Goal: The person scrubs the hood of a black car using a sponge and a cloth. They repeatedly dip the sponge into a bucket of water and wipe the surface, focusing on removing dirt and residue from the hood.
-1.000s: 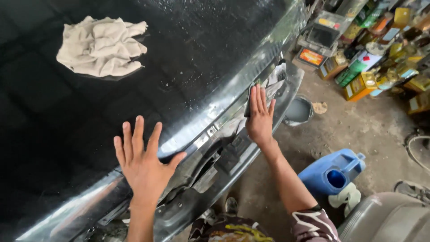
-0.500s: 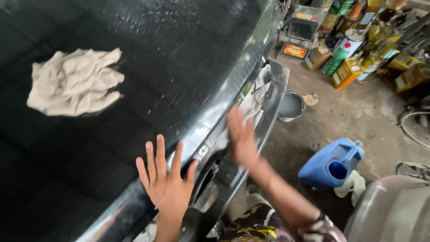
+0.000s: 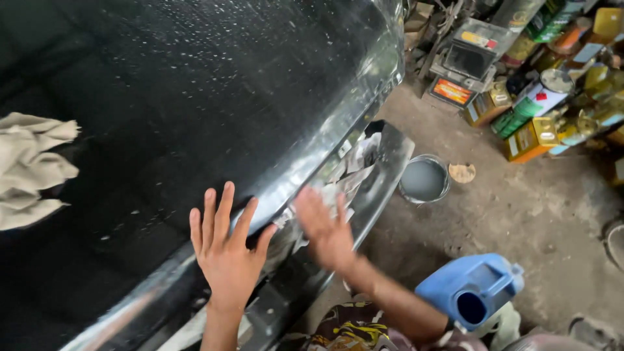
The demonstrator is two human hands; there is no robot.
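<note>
A: While both hands lay flat at the rear edge of the black car body [image 3: 195,97], what step was entered?

B: Pressing or feeling along the edge, by my judgement. Left hand [image 3: 224,250]: released, fingers spread, palm on the wet black panel just above the shiny trim strip [image 3: 312,169]. Right hand [image 3: 325,231]: blurred, fingers out straight, grasping nothing, over the crumpled paper [image 3: 351,172] stuck on the bumper [image 3: 383,175].

A: And the next move, what did it call for?

B: As I judged it, an even push from both palms, kept clear of the paper so it would not tear or shift.

A: Where did the car body sit?

B: It filled the left and middle of the view, its surface speckled with droplets, the bumper at its lower right edge over the dirt floor [image 3: 520,214].

A: Count, please.

B: Hands, two. Cloth, one, pale and bunched [image 3: 29,169], on the panel, well apart from the left hand. Pail, one, grey-filled [image 3: 424,179], on the floor just beside the bumper. Jug, one, blue, uncapped [image 3: 471,292], near the right forearm. Round lid-like disc, one [image 3: 462,172], beside the pail. Cans and tins against the far wall [image 3: 533,110]: several, too crowded for a sure count.
</note>
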